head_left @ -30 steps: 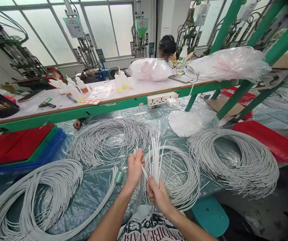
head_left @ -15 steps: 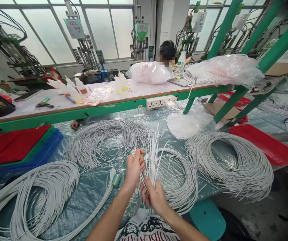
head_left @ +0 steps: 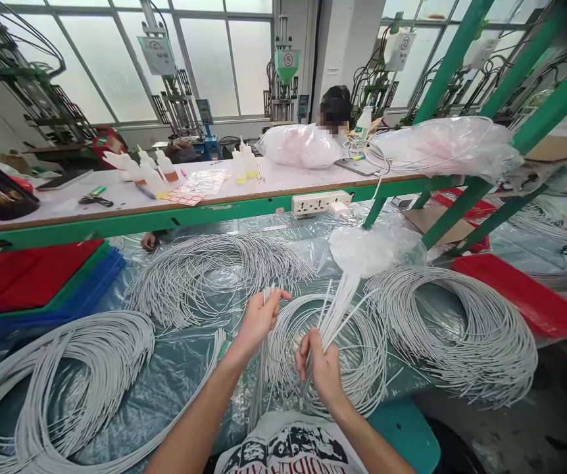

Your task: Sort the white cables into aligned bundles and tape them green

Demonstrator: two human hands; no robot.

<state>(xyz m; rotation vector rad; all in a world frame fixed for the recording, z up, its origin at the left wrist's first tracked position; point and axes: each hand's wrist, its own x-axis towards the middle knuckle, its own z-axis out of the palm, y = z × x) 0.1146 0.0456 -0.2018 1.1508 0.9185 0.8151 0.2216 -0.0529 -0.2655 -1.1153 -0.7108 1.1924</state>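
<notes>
Light grey cables fill both of my hands. My right hand is closed round a thick bundle of cables, whose ends fan out up and to the right. A smaller bunch of cables runs down from my left hand, which grips it near the top with the index finger pointing out. The two hands are apart. Below and behind them lies a coil of the same cable on the plastic-covered table. How many cables each hand holds cannot be made out.
More cable coils lie at the left, back and right. Stacked trays stand far left, a red tray right. A green-edged shelf with a power strip crosses behind. A person is beyond it.
My hands have moved apart. The right hand has tilted its cable bundle over to the right, while the left has drawn its smaller bunch slightly left. The camera view has shifted a little.
</notes>
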